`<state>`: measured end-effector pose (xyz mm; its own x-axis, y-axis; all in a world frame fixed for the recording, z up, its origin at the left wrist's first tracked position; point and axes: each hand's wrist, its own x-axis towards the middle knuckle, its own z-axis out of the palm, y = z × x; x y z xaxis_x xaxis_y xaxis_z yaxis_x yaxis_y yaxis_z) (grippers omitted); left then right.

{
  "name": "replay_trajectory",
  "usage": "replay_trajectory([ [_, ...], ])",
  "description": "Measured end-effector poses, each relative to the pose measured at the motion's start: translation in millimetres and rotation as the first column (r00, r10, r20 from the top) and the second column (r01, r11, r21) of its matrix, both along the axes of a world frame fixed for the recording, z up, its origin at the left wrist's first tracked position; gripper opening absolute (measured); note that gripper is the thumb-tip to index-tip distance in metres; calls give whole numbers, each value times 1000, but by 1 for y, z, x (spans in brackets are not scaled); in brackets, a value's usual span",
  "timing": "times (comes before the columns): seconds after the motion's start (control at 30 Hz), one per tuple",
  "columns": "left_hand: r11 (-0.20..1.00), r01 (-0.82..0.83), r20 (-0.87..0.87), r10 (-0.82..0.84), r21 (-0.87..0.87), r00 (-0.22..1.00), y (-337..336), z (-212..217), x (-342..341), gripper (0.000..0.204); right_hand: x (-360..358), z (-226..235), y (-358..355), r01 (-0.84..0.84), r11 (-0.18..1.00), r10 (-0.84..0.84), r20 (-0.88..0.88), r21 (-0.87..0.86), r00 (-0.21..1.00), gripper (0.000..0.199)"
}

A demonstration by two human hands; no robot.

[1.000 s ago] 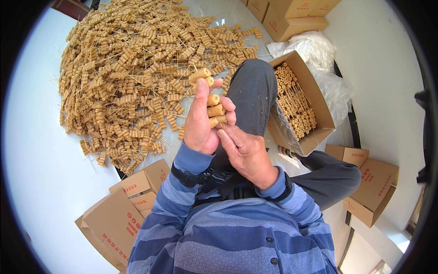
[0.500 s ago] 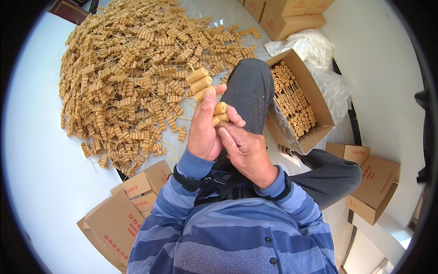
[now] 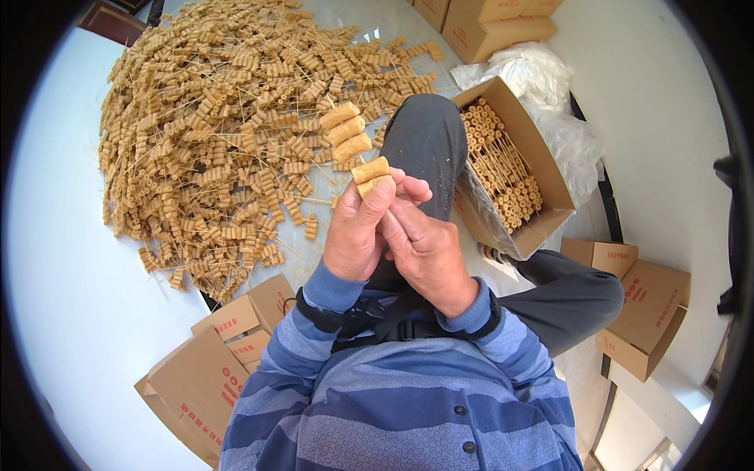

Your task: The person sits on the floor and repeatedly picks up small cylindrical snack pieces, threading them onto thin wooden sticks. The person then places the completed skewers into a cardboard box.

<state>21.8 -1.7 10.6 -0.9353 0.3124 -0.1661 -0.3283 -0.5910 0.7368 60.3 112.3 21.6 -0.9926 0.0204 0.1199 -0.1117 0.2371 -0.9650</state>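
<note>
Pale glossy floor (image 3: 71,314) w/ a big heap of tan skewered rolls (image 3: 228,133) spread over it; open carton (image 3: 510,169) of packed skewers to the right by crumpled clear plastic (image 3: 526,74), flat cardboard boxes (image 3: 212,369) lower left, more cartons (image 3: 640,306) at right. Skewer (image 3: 357,149) held up in front of the chest, tilted up-left; five ridged tan rolls on a thin stick, three apart near the tip, two by the fingers. Left hand (image 3: 357,231) pinches the lowest rolls betw. thumb & fingertips; right hand (image 3: 428,251) curled against it, fingers pressed together, its grip not clear.
</note>
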Motion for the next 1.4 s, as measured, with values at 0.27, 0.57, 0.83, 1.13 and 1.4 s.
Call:
replay_trajectory([
  [0.27, 997, -76, -8, 76, 0, 997, -2, -4, -1, 29, 3, 6, 2, 3, 939, 33, -98, 345, 995, 31],
  [0.57, 999, 26, 65, -28, 30, 998, -21, -18, -10, 31, 0, 3, 7, -194, 962, 181, 84, 194, 980, 25],
  [0.83, 871, -490, 168, 479, 27, 861, -167, -112, -69, 45, 9, -42, 114, 190, 848, -200, -33, 494, 979, 29],
  [1.13, 848, -491, 487, 520, -197, 702, -232, -184, -42, 76, 40, -140, 306, 367, 645, -743, 437, 671, 507, 58],
  [1.4, 895, -282, 182, 359, -345, 916, -168, -95, -79, 48, 58, -199, 342, 601, 729, -637, 643, 327, 424, 44],
])
